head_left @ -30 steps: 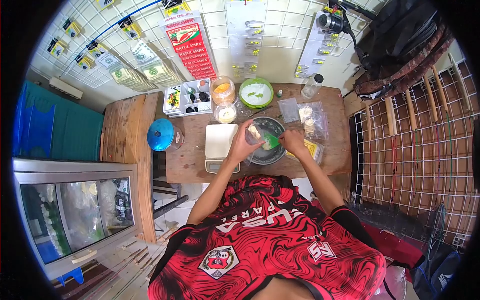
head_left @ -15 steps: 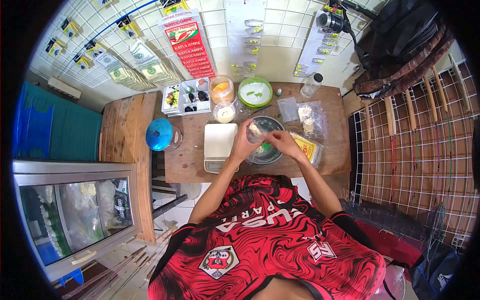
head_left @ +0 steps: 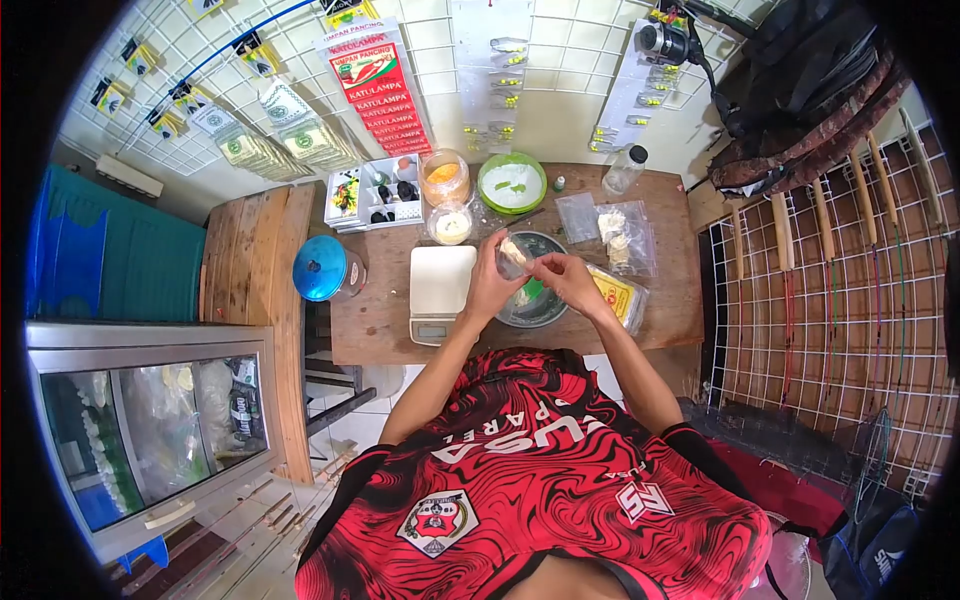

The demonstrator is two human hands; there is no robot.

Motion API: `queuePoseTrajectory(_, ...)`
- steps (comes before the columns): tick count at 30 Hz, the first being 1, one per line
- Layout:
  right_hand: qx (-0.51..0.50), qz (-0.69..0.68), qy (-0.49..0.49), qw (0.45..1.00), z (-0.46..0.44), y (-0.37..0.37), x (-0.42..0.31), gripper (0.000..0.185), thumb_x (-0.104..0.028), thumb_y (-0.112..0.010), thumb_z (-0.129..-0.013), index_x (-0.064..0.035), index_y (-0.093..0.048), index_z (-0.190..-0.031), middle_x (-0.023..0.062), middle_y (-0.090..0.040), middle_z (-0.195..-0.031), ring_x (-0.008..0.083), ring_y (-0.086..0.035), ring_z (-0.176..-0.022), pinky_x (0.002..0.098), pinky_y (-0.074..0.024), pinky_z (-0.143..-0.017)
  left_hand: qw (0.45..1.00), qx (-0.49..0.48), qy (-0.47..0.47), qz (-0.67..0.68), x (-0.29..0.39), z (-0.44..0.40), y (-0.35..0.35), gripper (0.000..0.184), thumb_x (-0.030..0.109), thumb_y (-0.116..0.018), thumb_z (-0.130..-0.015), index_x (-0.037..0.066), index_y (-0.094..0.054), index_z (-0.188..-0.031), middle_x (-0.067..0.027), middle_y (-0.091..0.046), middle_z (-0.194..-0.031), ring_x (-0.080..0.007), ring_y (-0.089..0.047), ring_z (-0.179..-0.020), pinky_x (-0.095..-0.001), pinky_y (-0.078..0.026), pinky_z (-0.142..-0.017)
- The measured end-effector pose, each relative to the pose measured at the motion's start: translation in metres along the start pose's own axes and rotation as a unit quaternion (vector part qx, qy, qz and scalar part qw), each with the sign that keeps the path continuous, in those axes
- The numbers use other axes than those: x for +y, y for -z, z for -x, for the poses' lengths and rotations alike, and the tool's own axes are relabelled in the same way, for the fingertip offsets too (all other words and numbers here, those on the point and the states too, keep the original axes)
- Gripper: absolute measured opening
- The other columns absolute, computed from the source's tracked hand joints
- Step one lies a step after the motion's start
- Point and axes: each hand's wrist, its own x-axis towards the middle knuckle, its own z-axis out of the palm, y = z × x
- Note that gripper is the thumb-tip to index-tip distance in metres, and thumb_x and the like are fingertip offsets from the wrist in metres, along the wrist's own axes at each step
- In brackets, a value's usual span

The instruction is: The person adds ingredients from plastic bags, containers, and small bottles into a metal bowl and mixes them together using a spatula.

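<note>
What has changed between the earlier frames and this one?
The right hand has moved left, up to the clear container in the left hand. The green tool it held earlier shows farther left, at the grey bowl; whether the grip has released it is unclear. The left hand keeps its hold; the scale and green bowl stay put.

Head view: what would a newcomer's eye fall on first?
Probably the red-and-black jersey, filling the lower middle. Next, the left hand and right hand, close together above the grey bowl on the wooden table. Then the blue lid by the table's left end and the red packets hanging behind.
</note>
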Motion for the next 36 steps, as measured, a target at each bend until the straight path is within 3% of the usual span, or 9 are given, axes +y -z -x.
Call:
queuePoseTrajectory(6,-0.004,-0.007,0.044,0.999,0.001,0.003,-0.002,0.024,-0.021,-0.065,-0.081,0.0029,-0.065,-0.086,0.0044,-0.063,-0.073,0.0075,-0.054,-0.066,0.0239,-0.0441,-0.061,1.000,0.008,-0.014,-0.012,-0.004,0.000,-0.002,0.079,0.016,-0.080,-0.062,0.001,-0.035,-0.125,-0.0184,-0.047,-0.115,-0.0322,-0.049,-0.106,-0.0372,-0.043,-0.087)
queuePoseTrajectory(8,-0.013,-0.001,0.033,0.999,-0.003,0.006,0.001,0.021,-0.018,-0.065,-0.080,0.0029,-0.065,-0.086,0.0050,-0.064,-0.073,0.0080,-0.055,-0.067,0.0240,-0.0444,-0.061,1.000,-0.011,-0.011,-0.004,-0.009,0.000,-0.004,0.081,0.013,-0.080,-0.062,0.001,-0.034,-0.127,-0.0162,-0.046,-0.121,-0.0242,-0.050,-0.106,-0.0324,-0.045,-0.085)
queuePoseTrajectory(12,0.004,-0.001,0.033,0.999,-0.004,0.010,-0.007,0.019,-0.016,-0.064,-0.080,0.0023,-0.065,-0.085,0.0060,-0.065,-0.073,0.0090,-0.056,-0.066,0.0257,-0.0448,-0.061,0.999,-0.045,0.006,0.020,-0.005,0.002,-0.001,0.084,0.013,-0.081,-0.062,0.001,-0.032,-0.130,-0.0144,-0.044,-0.124,-0.0216,-0.050,-0.105,-0.0307,-0.047,-0.081)
queuePoseTrajectory(18,0.036,0.141,0.085,0.986,-0.006,0.021,-0.014,0.017,-0.014,-0.062,-0.081,0.0012,-0.063,-0.087,0.0126,-0.063,-0.072,0.0165,-0.058,-0.064,0.0305,-0.0450,-0.060,0.992,-0.062,0.024,0.109,0.007,0.002,0.005,0.082,0.009,-0.078,-0.065,0.002,-0.030,-0.131,-0.0117,-0.043,-0.122,-0.0172,-0.051,-0.101,-0.0271,-0.048,-0.075)
queuePoseTrajectory(20,0.054,0.169,0.094,0.980,-0.002,0.024,-0.025,0.016,-0.013,-0.058,-0.082,0.0017,-0.059,-0.088,0.0152,-0.062,-0.073,0.0251,-0.060,-0.066,0.0341,-0.0451,-0.060,0.980,-0.038,0.071,0.184,0.006,0.002,0.006,0.064,0.013,-0.073,-0.073,0.001,-0.039,-0.125,-0.0120,-0.048,-0.117,-0.0167,-0.055,-0.094,-0.0256,-0.048,-0.073)
queuePoseTrajectory(21,0.054,0.169,0.094,0.980,-0.002,0.024,-0.028,0.016,-0.013,-0.058,-0.082,0.0017,-0.059,-0.088,0.0152,-0.062,-0.073,0.0251,-0.060,-0.066,0.0341,-0.0451,-0.060,0.980,-0.038,0.071,0.184,0.005,0.001,0.007,0.064,0.013,-0.073,-0.073,0.001,-0.039,-0.125,-0.0120,-0.048,-0.117,-0.0167,-0.055,-0.094,-0.0256,-0.048,-0.073)
queuePoseTrajectory(23,0.076,0.228,0.132,0.962,-0.002,0.025,-0.032,0.012,-0.011,-0.055,-0.084,0.0006,-0.056,-0.088,0.0158,-0.062,-0.077,0.0311,-0.060,-0.073,0.0383,-0.0426,-0.066,0.964,-0.016,0.108,0.243,0.003,-0.003,0.009,0.037,0.007,-0.061,-0.083,-0.001,-0.047,-0.117,-0.0089,-0.055,-0.107,-0.0107,-0.055,-0.086,-0.0235,-0.047,-0.072)
queuePoseTrajectory(26,0.073,0.274,0.164,0.945,-0.003,0.024,-0.034,0.010,-0.009,-0.054,-0.084,-0.0014,-0.054,-0.090,0.0152,-0.062,-0.081,0.0330,-0.058,-0.080,0.0410,-0.0376,-0.072,0.965,-0.002,0.118,0.233,0.001,-0.010,0.010,0.019,0.006,-0.056,-0.087,-0.002,-0.054,-0.104,-0.0058,-0.060,-0.092,-0.0084,-0.056,-0.080,-0.0222,-0.047,-0.070)
queuePoseTrajectory(36,0.129,0.306,0.241,0.912,-0.003,0.027,-0.037,0.011,-0.010,-0.054,-0.084,-0.0043,-0.053,-0.093,0.0118,-0.060,-0.080,0.0300,-0.056,-0.080,0.0386,-0.0345,-0.075,0.970,0.049,0.130,0.199,0.006,-0.020,0.015,0.012,0.006,-0.057,-0.086,-0.003,-0.060,-0.094,-0.0029,-0.061,-0.080,-0.0073,-0.055,-0.071,-0.0218,-0.047,-0.066)
